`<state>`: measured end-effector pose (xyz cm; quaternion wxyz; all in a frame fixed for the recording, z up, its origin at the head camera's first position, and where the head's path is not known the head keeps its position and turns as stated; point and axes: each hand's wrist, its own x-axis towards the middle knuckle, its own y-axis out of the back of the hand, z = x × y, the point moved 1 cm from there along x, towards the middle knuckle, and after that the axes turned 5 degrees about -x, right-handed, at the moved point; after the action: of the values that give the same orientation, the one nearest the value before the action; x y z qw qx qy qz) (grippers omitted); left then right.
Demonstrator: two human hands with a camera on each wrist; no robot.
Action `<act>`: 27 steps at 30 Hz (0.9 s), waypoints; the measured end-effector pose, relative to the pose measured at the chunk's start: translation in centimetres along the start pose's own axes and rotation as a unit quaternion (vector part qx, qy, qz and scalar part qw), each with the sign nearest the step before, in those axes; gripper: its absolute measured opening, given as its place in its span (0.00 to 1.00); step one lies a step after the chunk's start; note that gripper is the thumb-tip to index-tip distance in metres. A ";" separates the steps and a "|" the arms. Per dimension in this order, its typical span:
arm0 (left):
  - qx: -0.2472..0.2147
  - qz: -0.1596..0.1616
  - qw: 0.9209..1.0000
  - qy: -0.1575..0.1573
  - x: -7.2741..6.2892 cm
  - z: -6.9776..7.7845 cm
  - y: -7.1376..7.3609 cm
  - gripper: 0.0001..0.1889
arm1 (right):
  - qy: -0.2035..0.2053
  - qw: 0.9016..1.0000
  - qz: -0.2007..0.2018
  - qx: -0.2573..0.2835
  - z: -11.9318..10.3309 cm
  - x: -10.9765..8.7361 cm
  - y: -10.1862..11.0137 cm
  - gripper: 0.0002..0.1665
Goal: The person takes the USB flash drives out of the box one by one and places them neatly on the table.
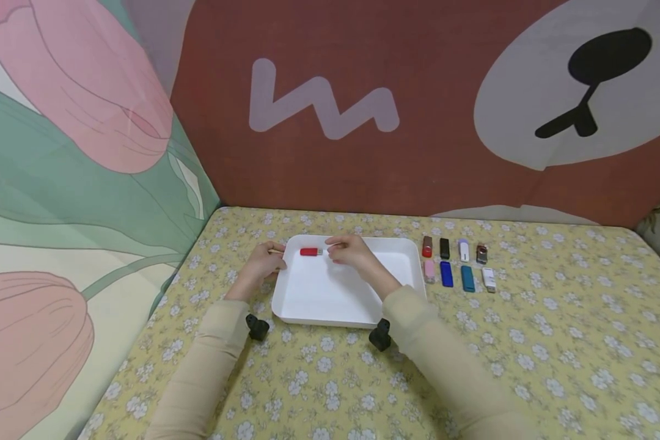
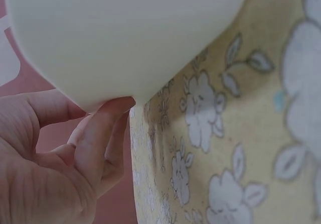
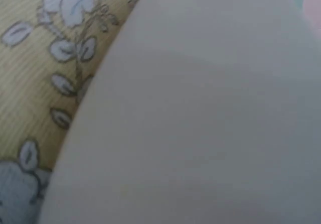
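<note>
A white tray (image 1: 330,308) lies on the table. My left hand (image 1: 264,260) is at its left edge; in the left wrist view the thumb (image 2: 108,116) lies against the outer wall of the tray (image 2: 125,38), and a finger reaches the rim from the other side. Inside the tray, towards its back left, a red USB stick (image 1: 309,252) lies flat, its metal plug pointing right. Over the tray, just right of that plug, is my right hand (image 1: 352,252), fingers loosely bent, nothing visible in them. The right wrist view shows mostly white tray (image 3: 200,108), the hand out of sight.
Right of the tray, several USB sticks lie in two rows, among them a blue one (image 1: 446,274), a teal one (image 1: 467,278) and a pink one (image 1: 429,271). A flowered yellow cloth (image 1: 319,391) covers the table. Printed walls (image 1: 330,171) stand behind and at the left.
</note>
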<state>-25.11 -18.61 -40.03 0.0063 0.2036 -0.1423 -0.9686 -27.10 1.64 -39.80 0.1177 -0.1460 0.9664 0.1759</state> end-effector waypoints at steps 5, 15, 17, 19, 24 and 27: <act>0.002 0.005 1.000 0.002 -0.1 0.0 -0.1 0.21 | 0.013 1.000 0.003 -0.014 0.6 0.7 -0.5 0.22; 0.008 0.011 1.000 -0.008 -0.3 0.0 -0.1 0.21 | 0.040 0.999 0.005 -0.029 1.2 1.8 -1.4 0.21; 0.007 0.012 1.000 -0.007 -0.3 0.0 -0.1 0.21 | 0.047 0.998 0.007 -0.029 1.2 2.0 -1.7 0.21; 0.006 0.013 1.000 -0.006 -0.3 -0.1 -0.1 0.21 | 0.050 0.998 0.011 -0.026 1.2 2.1 -1.9 0.21; 0.005 0.012 1.000 -0.006 -0.3 -0.1 0.0 0.21 | 0.069 0.996 0.016 -0.047 1.1 2.3 -2.3 0.21; 0.003 0.008 1.000 -0.005 -0.3 -0.1 0.0 0.22 | 0.086 0.993 0.015 -0.075 1.1 2.4 -2.4 0.22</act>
<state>-24.82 -18.59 -40.00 0.0122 0.1974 -0.1472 -0.9691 -28.32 -0.66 -42.18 0.0200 -0.1541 0.9592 0.2360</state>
